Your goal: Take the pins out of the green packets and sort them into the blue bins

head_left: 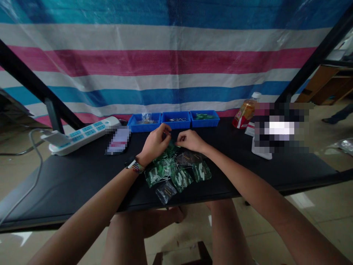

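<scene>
My left hand and my right hand are close together over the middle of the table, fingers curled in a pinch. Between them is a small green plastic bag, which both hands seem to grip at its upper part; the fingertips are partly hidden. Just below lies a pile of small bags: green ones with white sticks, such as this green bag, and clear ones with thin brownish pieces, such as this clear bag. A wristband and bracelets circle my left wrist.
Behind my hands stand three blue trays: a left tray with a clear bag, a middle tray with metallic pieces, a right tray with green pieces. A power strip lies left; a drink bottle stands right.
</scene>
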### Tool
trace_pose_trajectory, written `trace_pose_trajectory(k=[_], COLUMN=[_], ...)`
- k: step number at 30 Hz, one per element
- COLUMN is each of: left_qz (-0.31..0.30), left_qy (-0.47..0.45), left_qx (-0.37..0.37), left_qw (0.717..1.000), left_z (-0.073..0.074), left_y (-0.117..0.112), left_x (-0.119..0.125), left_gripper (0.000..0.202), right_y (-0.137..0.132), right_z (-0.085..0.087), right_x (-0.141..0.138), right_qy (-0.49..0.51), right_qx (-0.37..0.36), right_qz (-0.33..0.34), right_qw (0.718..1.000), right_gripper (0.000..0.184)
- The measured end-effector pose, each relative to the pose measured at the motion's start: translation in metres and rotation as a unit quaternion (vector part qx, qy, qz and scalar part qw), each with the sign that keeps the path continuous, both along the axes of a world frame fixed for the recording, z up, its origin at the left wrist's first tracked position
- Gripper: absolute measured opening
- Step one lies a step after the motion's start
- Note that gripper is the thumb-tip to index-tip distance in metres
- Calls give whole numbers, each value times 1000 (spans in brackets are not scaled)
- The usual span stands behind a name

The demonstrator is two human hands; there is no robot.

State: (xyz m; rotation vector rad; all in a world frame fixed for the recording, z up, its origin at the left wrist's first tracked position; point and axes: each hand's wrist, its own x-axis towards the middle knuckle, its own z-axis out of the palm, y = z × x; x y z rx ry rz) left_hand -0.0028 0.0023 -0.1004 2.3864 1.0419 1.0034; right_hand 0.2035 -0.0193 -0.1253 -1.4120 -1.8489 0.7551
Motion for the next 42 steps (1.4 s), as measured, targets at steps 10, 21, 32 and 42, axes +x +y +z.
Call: trace_pose_trajectory(k=[10, 21, 32, 42], left_qz=[-9, -114, -138, -91], left_qy=[-5, -273, -246, -218], left_qx=[19, -158, -242, -236], left_qw=[1000, 942, 928, 943], left_z=[-1, 1, 1, 10], left_y=[3, 5, 9, 0], left_x=[0, 8, 4, 6], left_gripper=[40, 43, 41, 43], right_y=[0, -7, -4, -14], right_z=[14, 17, 13, 14], right_x=[12, 1, 1, -9], right_qy=[310, 371, 379, 274], right_qx=[-109, -130, -85, 47], right_qz=[-20, 44, 22, 13], right_qw=[944, 919, 921, 961], right_gripper=[20, 46, 46, 34])
